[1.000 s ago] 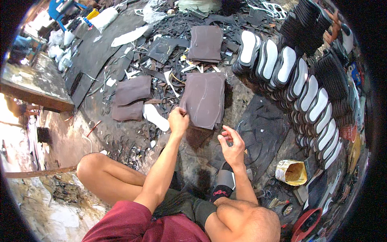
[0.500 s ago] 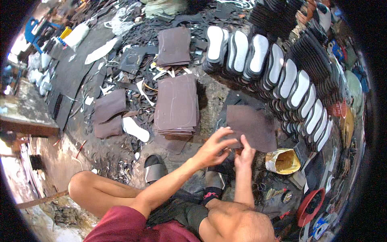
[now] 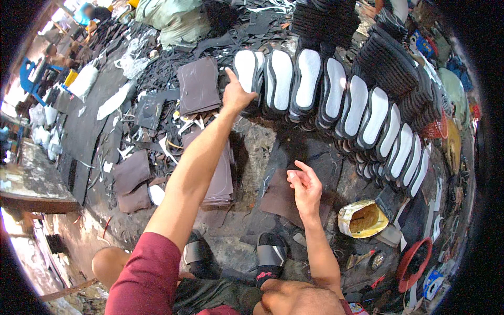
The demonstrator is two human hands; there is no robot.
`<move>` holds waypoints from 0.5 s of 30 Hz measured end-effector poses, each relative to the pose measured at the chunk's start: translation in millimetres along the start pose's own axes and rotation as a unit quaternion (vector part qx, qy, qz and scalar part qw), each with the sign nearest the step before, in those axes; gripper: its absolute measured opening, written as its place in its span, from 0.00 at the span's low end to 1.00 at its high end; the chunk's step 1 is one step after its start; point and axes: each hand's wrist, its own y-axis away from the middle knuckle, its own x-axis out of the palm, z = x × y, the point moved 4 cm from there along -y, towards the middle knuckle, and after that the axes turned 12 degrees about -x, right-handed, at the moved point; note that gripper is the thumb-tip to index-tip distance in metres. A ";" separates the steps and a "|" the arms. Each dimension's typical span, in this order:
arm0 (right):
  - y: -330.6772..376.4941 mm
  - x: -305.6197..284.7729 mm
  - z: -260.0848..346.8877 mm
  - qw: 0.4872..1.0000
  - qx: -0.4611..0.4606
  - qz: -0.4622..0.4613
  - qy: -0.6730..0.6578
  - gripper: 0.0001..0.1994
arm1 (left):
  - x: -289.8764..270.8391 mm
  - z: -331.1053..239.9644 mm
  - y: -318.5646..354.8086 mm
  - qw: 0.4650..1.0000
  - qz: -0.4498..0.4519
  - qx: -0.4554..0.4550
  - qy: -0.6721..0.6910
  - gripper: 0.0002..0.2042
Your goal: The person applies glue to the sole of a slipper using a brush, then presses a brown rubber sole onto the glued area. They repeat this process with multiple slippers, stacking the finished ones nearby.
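Observation:
My left hand [image 3: 237, 95] reaches far forward to the near end of the leftmost stack of shoe soles, topped by a white sole [image 3: 247, 71]. Its thumb and a finger are spread around that end; the other fingers are hard to make out. Above a brown sheet [image 3: 278, 197] on the ground, my right hand [image 3: 307, 189] hovers with its fingers loosely bent and apart, holding nothing visible. Under my left forearm lies a stack of brown sheets [image 3: 220, 178] with pale outlines drawn on them. Beyond it sits a smaller brown stack [image 3: 198, 84].
Sole stacks topped in white [image 3: 373, 115] curve away to the right, with dark sole piles [image 3: 388, 63] behind. A yellow-lined container [image 3: 363, 219] stands right of my right hand, near a red ring-shaped rim [image 3: 415, 265]. Brown pieces [image 3: 132, 176] and scraps lie leftward.
My left hand has left the area by my right hand and stretched forward to the leftmost soles. The brown sheet, raised near my hands before, now lies lower, under my right hand. The view has shifted.

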 end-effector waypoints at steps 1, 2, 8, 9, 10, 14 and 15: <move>-6.7 -1.3 3.5 1.000 0.005 0.000 -0.008 0.19 | -1.4 -0.1 -7.8 0.998 -0.049 0.029 -0.003 0.66; -11.3 -3.5 4.2 1.000 -0.007 0.002 0.004 0.18 | -7.2 -1.2 -18.2 0.999 -0.043 0.013 0.016 0.66; -24.5 14.0 -10.2 0.999 -0.009 0.051 0.006 0.17 | -39.4 26.0 -42.2 0.827 0.210 -0.141 0.501 0.32; -28.5 13.2 -12.0 0.998 -0.012 0.057 0.025 0.17 | -36.3 24.0 -32.3 0.864 0.145 -0.114 0.468 0.38; -36.7 16.8 -11.7 0.997 -0.041 0.059 0.024 0.18 | -34.1 22.9 -20.6 0.895 0.077 -0.085 0.432 0.46; -96.3 59.5 15.7 0.989 -0.129 0.064 -0.013 0.29 | -20.6 17.4 34.4 0.898 0.125 -0.058 0.418 0.50; -111.5 71.6 20.7 0.985 -0.154 0.081 -0.013 0.33 | -16.7 15.9 61.3 0.897 0.120 -0.074 0.420 0.48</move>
